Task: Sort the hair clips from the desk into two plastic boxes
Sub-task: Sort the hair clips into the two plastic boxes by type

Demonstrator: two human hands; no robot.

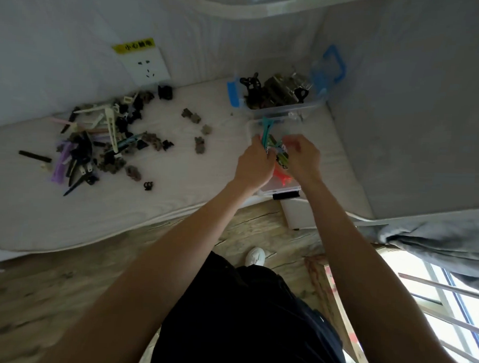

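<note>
Two bare hands meet over the nearer of two clear plastic boxes at about two o'clock on the white counter (177,178). The left hand (254,165) is closed around a long teal clip (266,132) that sticks up past its fingers. The right hand (303,159) pinches at a small bunch of green and light-blue clips (280,153) between the two hands; the hands are almost touching. Whether the right fingers grip firmly or only touch the bunch cannot be told through the blur.

The near box (281,187) lies under the hands, with an orange-red clip (283,176) showing inside and a black latch at its front edge. The far box (281,107), at one o'clock by the corner of the wall, has blue latches and holds a heap of dark claw clips.

At about ten o'clock lies the unsorted pile of clips (101,140): black, white, purple, pink and grey-brown pieces, too tangled to count. Between the pile and the boxes lie three separate grey-brown claw clips (191,116), and one small black clip (148,186) lies alone nearer the counter edge. One wall socket (146,66) with a yellow label sits above the pile.
</note>
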